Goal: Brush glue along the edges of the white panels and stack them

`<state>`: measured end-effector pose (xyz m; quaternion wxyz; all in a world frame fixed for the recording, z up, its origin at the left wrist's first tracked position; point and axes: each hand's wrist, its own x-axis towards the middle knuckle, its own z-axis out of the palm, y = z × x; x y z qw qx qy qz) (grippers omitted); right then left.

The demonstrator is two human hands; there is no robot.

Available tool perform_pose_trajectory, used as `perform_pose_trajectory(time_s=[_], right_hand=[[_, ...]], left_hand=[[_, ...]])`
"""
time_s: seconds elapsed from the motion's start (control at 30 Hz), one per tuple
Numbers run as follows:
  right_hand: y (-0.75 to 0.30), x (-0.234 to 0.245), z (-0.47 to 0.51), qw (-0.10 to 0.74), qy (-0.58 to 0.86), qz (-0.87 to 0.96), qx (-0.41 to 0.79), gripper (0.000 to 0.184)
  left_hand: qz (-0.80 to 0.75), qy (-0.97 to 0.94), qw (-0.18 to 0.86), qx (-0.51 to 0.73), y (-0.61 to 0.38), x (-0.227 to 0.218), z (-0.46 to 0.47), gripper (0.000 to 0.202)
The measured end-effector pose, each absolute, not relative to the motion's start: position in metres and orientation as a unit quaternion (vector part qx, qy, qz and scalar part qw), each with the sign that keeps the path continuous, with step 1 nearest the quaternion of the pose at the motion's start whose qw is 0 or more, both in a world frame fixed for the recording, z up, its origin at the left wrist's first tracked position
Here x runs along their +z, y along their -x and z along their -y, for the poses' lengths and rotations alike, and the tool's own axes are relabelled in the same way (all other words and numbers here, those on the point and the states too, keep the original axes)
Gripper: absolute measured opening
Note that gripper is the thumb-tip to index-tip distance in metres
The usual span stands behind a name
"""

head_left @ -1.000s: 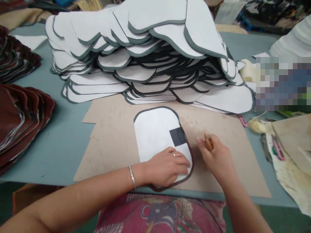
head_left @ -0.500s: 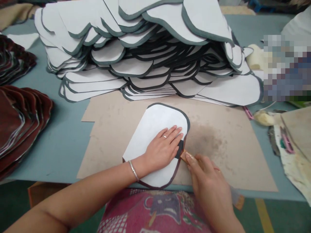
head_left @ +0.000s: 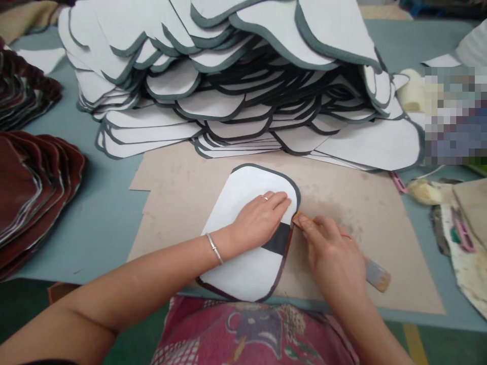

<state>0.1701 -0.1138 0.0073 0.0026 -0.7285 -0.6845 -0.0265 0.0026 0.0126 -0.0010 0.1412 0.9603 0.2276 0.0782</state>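
A white rounded panel with a dark border and a black patch lies on a brown cardboard sheet. My left hand rests flat on the panel, fingers stretched out, a ring on one finger. My right hand is closed round a wooden-handled brush, whose tip touches the panel's right edge beside the black patch.
A tall heap of similar white panels fills the back of the blue-grey table. Dark red pieces are stacked at the left. Rags and pink clips lie at the right. A blurred patch sits at the far right.
My left hand has turned the panel and moved up it. The right hand has brought the brush from the lower right edge up along the panel's border.
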Motion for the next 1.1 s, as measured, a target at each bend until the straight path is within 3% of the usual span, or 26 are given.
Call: perform_pose_trajectory(time_s=[0.57,0.8,0.97,1.1], right_hand=[[-0.201,0.002,0.078,0.018,0.680,0.730,-0.074,0.037],[-0.229,0.004,0.040,0.044,0.640,0.767,-0.013,0.033],[-0.206,0.007,0.092,0.041,0.700,0.713,-0.017,0.034],[-0.175,0.002,0.157,0.067,0.747,0.661,-0.033,0.040]], left_hand=[[-0.239,-0.940,0.188,0.154,-0.011,-0.018,-0.020,0.043],[-0.269,-0.934,0.197,0.128,-0.010,-0.017,-0.027,0.047],[-0.143,-0.954,0.238,0.114,-0.007,-0.018,-0.036,0.037],[-0.064,-0.956,0.264,0.114,-0.004,-0.017,-0.017,0.040]])
